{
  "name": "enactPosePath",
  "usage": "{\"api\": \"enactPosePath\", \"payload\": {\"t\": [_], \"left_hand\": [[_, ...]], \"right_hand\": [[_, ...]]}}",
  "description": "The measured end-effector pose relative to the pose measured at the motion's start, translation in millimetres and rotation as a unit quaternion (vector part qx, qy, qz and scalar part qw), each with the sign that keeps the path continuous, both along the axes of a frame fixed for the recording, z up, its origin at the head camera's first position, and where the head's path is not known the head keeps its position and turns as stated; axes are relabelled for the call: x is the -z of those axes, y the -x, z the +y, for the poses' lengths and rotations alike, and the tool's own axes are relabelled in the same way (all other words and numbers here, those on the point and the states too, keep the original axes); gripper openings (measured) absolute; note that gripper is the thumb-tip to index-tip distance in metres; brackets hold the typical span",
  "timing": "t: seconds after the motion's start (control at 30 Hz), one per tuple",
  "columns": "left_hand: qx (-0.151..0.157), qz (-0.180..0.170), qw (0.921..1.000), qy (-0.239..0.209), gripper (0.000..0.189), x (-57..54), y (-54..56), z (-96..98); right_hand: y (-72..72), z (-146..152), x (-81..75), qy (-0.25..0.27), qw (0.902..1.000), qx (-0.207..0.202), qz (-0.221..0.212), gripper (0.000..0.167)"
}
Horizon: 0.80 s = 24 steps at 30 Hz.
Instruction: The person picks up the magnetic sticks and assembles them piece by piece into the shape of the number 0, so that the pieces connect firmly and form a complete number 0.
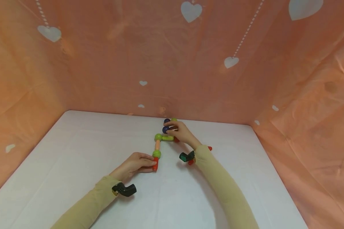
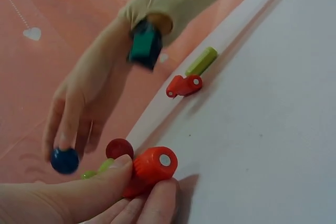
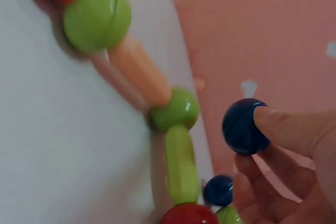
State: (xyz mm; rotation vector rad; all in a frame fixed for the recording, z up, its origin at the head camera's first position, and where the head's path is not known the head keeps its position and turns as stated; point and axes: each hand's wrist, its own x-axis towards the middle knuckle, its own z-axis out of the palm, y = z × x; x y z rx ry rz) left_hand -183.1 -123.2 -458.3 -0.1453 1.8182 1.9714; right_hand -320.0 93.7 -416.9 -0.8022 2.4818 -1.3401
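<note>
My left hand (image 1: 136, 165) pinches a red magnetic rod (image 2: 152, 169) between thumb and fingers; a pale magnet disc shows on its end. This rod meets a green ball (image 1: 156, 154) at the near end of a chain lying on the table. From there an orange rod (image 3: 140, 72) leads to a second green ball (image 3: 176, 109), then a lime rod (image 3: 181, 163) runs to a dark red ball (image 3: 189, 215). Above the chain's far end, my right hand (image 1: 182, 132) holds a dark blue ball (image 3: 245, 126) between thumb and fingertips.
Another blue ball (image 3: 218, 190) and a green ball (image 3: 229, 215) sit behind the chain, near the table's back edge. Off to the right lie red rods (image 2: 184, 85) and a lime rod (image 2: 202, 61), partly hidden by my right arm. A pink cloth wall (image 1: 117, 79) rises behind the white table (image 1: 74, 143).
</note>
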Motion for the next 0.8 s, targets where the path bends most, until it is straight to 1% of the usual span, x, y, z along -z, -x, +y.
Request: {"api": "enactPosePath", "payload": {"t": [0.07, 0.17, 0.3, 0.43, 0.5, 0.67, 0.8], "left_hand": [[0.002, 0.003, 1.0, -0.002, 0.038, 0.4, -0.2, 0.4], [-0.001, 0.007, 1.0, -0.003, 0.039, 1.5, -0.2, 1.0], [-0.008, 0.006, 0.9999, 0.001, 0.04, 2.8, -1.0, 1.5], [-0.017, 0.004, 0.9997, 0.017, 0.042, 2.7, -0.8, 2.6], [-0.024, -0.001, 0.9994, 0.024, 0.042, 2.6, -0.3, 3.6], [-0.033, -0.003, 0.999, 0.029, 0.04, 3.7, 0.3, 5.5], [-0.029, 0.001, 0.9993, 0.023, 0.039, 5.4, 0.0, 7.0]], "right_hand": [[-8.2, 5, -4.2, 0.011, 0.9997, -0.016, -0.013, 0.033], [-24.0, 15, -8.5, 0.021, 0.9988, -0.04, -0.021, 0.034], [-49.6, 30, -7.9, 0.018, 0.9971, -0.054, -0.051, 0.036], [-74.2, 40, 1.4, 0.024, 0.9924, -0.063, -0.103, 0.035], [-85.5, 42, 8.5, 0.022, 0.9907, -0.066, -0.116, 0.033], [-109.8, 42, 25.7, 0.007, 0.9894, -0.066, -0.129, 0.029], [-124.0, 36, 32.6, 0.009, 0.9895, -0.064, -0.13, 0.027]]}}
